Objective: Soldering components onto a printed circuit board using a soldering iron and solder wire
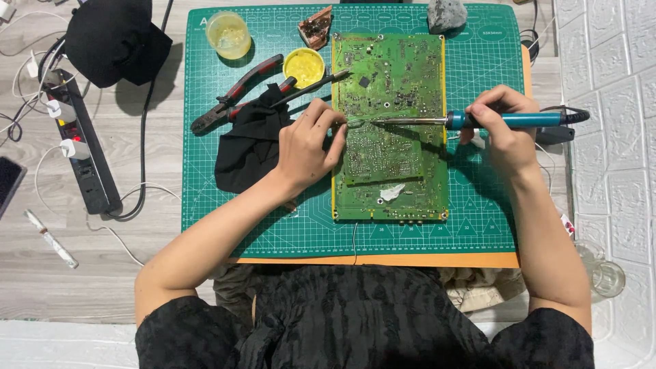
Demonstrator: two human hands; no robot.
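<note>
A dark, flat screen point(5, 183) is lying at the nine o'clock edge of the view, a black rectangle mostly cut off by the frame and showing nothing lit. A small round tin point(304, 66), open and yellow inside, is sitting on the green mat point(478, 225) at ten o'clock from the middle of the green circuit board point(389, 82). A clear, yellowish plastic cup point(229, 34) is standing near the tin, at its ten o'clock. A small white label-like scrap point(391, 193) is lying at the board's six o'clock end; any print on it is too small to tell.
</note>
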